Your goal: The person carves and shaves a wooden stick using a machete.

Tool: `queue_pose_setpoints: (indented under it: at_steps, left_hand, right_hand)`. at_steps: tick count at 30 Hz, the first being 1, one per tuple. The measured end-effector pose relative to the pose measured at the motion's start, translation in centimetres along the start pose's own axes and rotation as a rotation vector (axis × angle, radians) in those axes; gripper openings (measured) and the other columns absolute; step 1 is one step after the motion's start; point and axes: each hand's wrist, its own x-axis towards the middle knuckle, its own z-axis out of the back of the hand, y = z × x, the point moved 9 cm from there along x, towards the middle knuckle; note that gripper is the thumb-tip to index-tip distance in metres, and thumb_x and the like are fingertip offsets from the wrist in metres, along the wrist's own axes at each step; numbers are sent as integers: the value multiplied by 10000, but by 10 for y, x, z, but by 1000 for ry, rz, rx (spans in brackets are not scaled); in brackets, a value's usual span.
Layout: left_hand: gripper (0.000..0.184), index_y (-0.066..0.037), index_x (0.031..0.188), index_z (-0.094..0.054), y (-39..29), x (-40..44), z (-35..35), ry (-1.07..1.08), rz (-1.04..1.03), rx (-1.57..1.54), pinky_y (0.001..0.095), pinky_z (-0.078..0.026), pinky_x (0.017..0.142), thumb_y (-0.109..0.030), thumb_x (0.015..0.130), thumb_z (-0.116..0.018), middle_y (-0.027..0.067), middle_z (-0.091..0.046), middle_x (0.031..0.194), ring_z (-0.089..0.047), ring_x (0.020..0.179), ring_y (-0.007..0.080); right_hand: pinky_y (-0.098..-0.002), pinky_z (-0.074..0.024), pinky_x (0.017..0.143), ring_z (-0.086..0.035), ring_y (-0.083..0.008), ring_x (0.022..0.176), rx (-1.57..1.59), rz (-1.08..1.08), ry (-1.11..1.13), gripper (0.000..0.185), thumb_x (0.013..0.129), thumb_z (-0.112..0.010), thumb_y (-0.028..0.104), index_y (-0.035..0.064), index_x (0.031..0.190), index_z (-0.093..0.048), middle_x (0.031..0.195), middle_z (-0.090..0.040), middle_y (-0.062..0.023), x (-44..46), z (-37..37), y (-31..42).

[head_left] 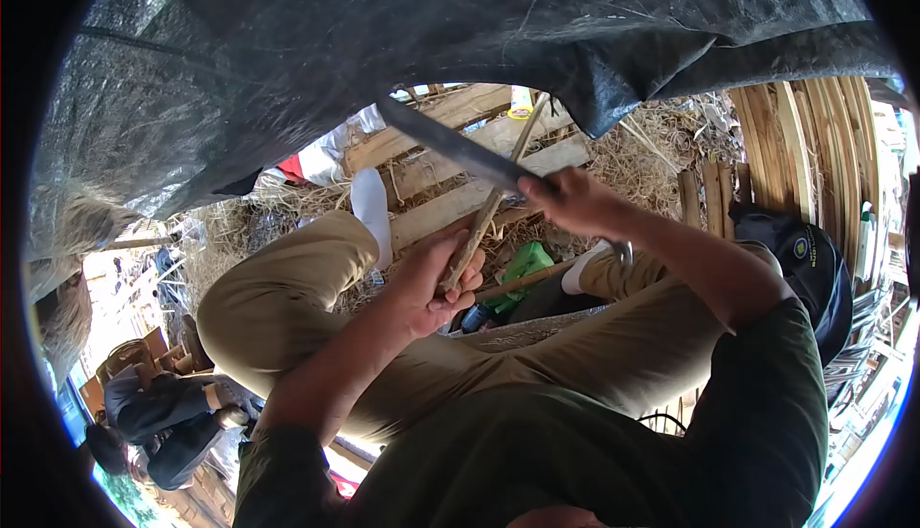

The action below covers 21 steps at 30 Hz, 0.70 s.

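Note:
My left hand (431, 284) is closed around the lower end of a thin wooden stick (489, 210), which slants up and away to the right. In my right hand (572, 202) is a machete, its long dark blade (450, 145) pointing to the upper left. The blade crosses the stick above my left hand; whether the edge touches the wood I cannot tell. A curved metal end (625, 262) shows below my right wrist. Both hands are over the gap between my bent legs.
A dark tarp (287, 58) hangs low across the front. Boards (450, 193) and straw (632, 159) lie on the ground. Upright planks (815, 145) and a dark backpack (805, 260) are at right. A green bag (527, 269) lies between my legs. Another person's legs (163, 423) show at lower left.

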Motion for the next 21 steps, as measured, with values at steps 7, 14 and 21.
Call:
queue_pose_setpoints:
  at_steps: [7, 14, 21]
  left_hand:
    - [293, -139, 1299, -484, -4, -6, -10, 88, -3, -163, 177, -262, 298, -214, 1030, -394, -6, -467, 658, -364, 403, 42]
    - [256, -150, 1255, -496, -4, 0, -16, 137, -19, -186, 177, -257, 292, -205, 1032, -383, -6, -474, 665, -366, 396, 47]
    - [216, -119, 1184, -512, -2, -1, -15, 116, -13, -221, 181, -253, 286, -199, 1030, -385, 2, -483, 660, -384, 397, 50]
  right_hand:
    - [-343, -510, 418, -574, -166, 442, 211, -118, 78, 774, 973, -275, 672, -11, 801, -595, 562, -557, -64, -8, -19, 2]
    - [-321, -453, 393, -474, -142, 361, 264, -359, 29, 692, 960, -337, 675, 61, 693, -513, 479, -462, -3, -3, 5, -13]
    - [-328, -490, 431, -519, -146, 429, 209, -277, 100, 727, 995, -277, 632, -16, 868, -581, 555, -491, -22, -7, 5, -3]
